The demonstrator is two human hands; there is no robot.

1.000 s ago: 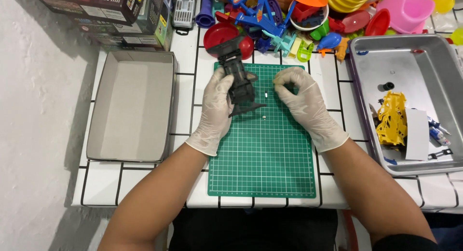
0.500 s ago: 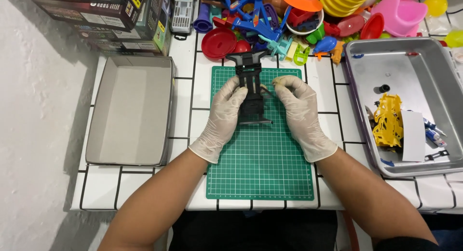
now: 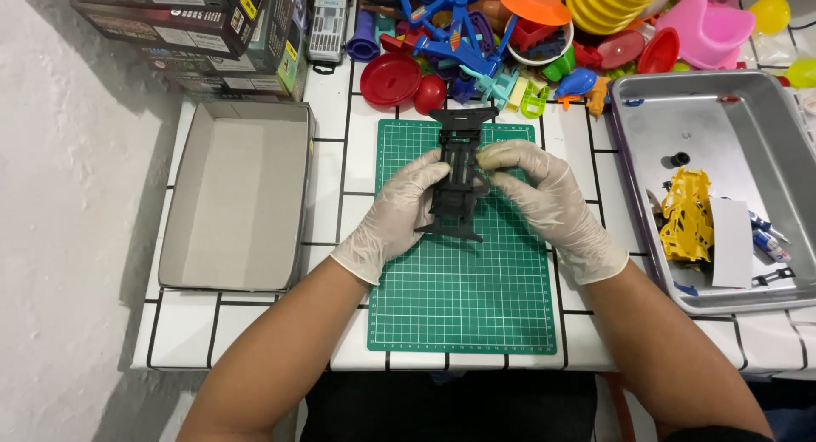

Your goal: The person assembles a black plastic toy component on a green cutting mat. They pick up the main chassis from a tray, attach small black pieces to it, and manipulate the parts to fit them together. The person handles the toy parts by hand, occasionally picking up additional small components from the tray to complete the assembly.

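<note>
1. Head view: both hands wear pale gloves and meet over the upper half of a green mat (image 3: 463, 297) that lies on a white tiled table (image 3: 255, 323).
2. Between them is a black chassis (image 3: 459, 174), a long flat plastic frame held lengthwise above the mat, its far end wider and reaching the mat's top edge.
3. The left hand (image 3: 399, 208) grips the chassis on its left side, fingers closed on it with the thumb across the frame.
4. The right hand (image 3: 535, 191) grips the right side, fingers curled shut on the frame's edge near the middle.
5. Left of the mat sits an open grey box (image 3: 234, 195), and behind it dark cartons (image 3: 195, 25) are stacked.
6. Right of the mat is a metal tray (image 3: 722, 119) that holds a yellow part (image 3: 687, 217), a white slip (image 3: 733, 242) and a small black ring (image 3: 679, 159).
7. Behind the mat lies a heap of coloured toys (image 3: 510, 42), with a red dish (image 3: 389, 78) close to the chassis's far end.
</note>
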